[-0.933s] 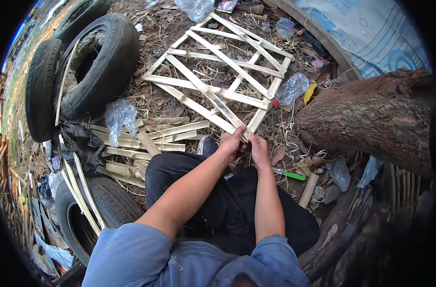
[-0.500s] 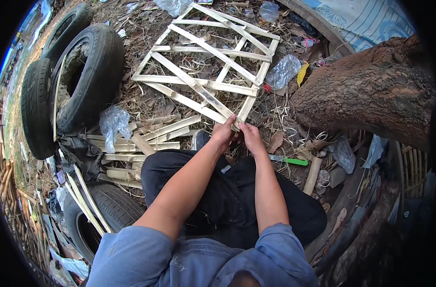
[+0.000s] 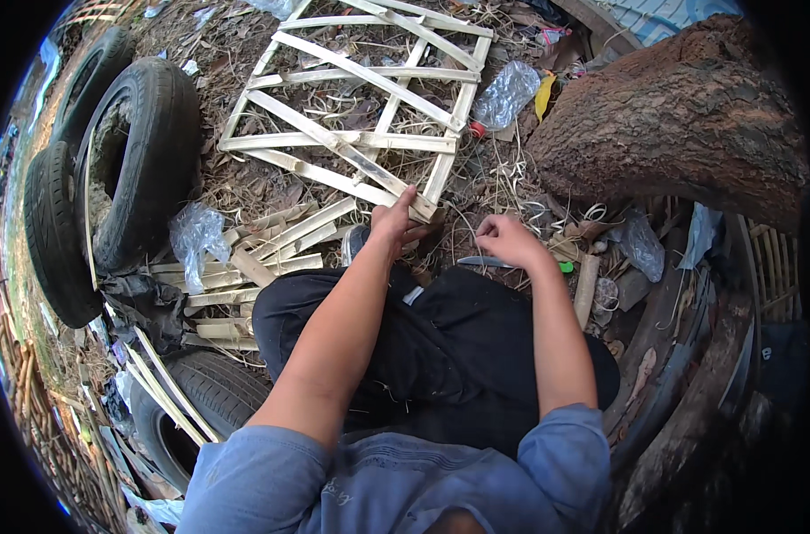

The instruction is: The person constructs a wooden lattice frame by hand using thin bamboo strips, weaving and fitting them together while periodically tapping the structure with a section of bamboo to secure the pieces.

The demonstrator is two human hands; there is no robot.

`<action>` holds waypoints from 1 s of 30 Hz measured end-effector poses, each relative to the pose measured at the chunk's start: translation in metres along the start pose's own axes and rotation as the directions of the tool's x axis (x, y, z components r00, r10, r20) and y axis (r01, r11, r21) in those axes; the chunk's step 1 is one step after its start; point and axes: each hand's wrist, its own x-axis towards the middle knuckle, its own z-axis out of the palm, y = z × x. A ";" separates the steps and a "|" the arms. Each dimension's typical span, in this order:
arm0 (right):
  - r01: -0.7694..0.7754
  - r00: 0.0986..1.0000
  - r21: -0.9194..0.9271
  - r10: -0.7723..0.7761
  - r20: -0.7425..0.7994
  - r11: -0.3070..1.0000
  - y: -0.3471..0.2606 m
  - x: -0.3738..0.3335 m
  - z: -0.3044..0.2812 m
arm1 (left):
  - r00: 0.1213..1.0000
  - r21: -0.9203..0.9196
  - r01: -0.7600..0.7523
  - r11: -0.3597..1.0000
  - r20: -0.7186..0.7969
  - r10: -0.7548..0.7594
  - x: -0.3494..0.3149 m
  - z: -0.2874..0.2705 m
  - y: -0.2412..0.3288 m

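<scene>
A flat lattice frame [image 3: 369,140] of pale split-bamboo strips lies ahead of me, its near corner raised toward my lap. My left hand [image 3: 394,222] is closed on that corner, thumb on top and fingers underneath. To its right, my right hand [image 3: 504,240] is apart from the frame, with fingertips pinched together. A thin pale strip [image 3: 465,219] appears to run from the corner to these fingertips. Below the right hand lies a knife [image 3: 483,262], its green handle partly hidden behind the wrist.
Split bamboo pieces [image 3: 302,233] are piled left of my crossed legs. Old tyres [image 3: 160,151] stand at the left, and another tyre [image 3: 213,387] lies nearer. A thick tree trunk [image 3: 663,120] fills the right. Plastic bags [image 3: 507,93], shavings and dry leaves litter the ground.
My right hand has let go of the frame's corner and moved right, over the knife. The left hand still holds the corner. The view has shifted slightly.
</scene>
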 end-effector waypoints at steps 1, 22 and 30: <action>-0.016 1.000 -0.144 0.015 -0.006 0.990 0.003 -0.009 -0.021 | 1.000 0.001 0.000 1.000 -0.006 0.000 0.012 -0.007 -0.005; -0.437 0.863 -0.102 0.386 -0.326 0.894 0.196 -0.174 -0.033 | 0.878 0.960 0.072 0.270 -0.190 0.439 -0.004 -0.005 0.015; -0.413 0.868 0.219 0.455 -0.199 0.884 0.232 -0.208 -0.031 | 0.637 0.996 -0.076 -0.045 0.083 0.766 -0.008 -0.001 0.007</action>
